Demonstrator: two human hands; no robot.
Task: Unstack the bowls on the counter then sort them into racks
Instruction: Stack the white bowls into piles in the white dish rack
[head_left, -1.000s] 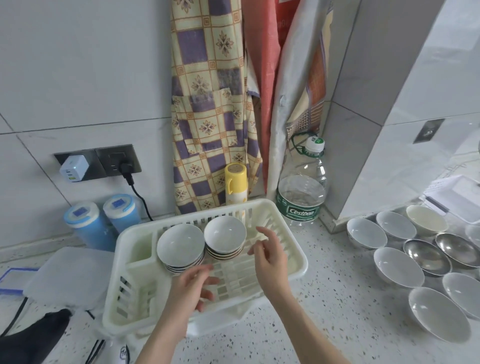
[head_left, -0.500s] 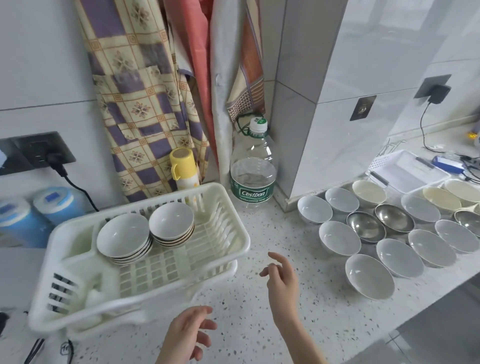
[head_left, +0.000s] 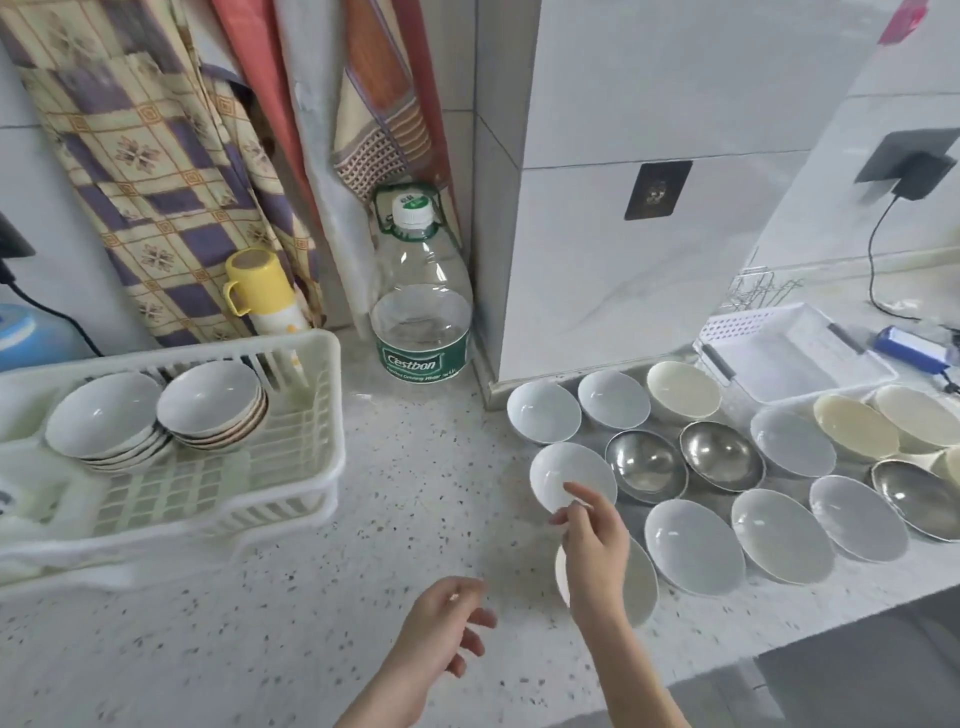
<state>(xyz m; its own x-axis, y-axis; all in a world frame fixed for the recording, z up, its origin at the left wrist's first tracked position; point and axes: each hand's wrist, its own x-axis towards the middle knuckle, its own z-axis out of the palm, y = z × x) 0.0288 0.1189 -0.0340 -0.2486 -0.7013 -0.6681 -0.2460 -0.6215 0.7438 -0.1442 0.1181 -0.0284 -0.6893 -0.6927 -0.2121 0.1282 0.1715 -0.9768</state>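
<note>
Several single bowls lie spread on the speckled counter (head_left: 415, 493) at the right: white ones, cream ones (head_left: 683, 389) and steel ones (head_left: 645, 467). My right hand (head_left: 595, 540) hovers with fingers apart at the near rim of a white bowl (head_left: 566, 473), and it partly covers another white bowl (head_left: 636, 582) below. My left hand (head_left: 441, 631) hangs open and empty over the counter's front. On the left, a white plastic rack (head_left: 317, 415) holds two stacks of white bowls (head_left: 104, 421), (head_left: 213, 402).
A large clear water bottle (head_left: 421, 306) stands in the corner by a tiled pillar. A yellow-capped flask (head_left: 265, 293) sits behind the rack. A second white rack (head_left: 795, 353) and a blue device (head_left: 909, 348) lie at the far right. The counter edge drops off at the lower right.
Both hands have left the rack on the left and moved right across the counter. My right hand has reached the nearest white bowls. The view has swung right.
</note>
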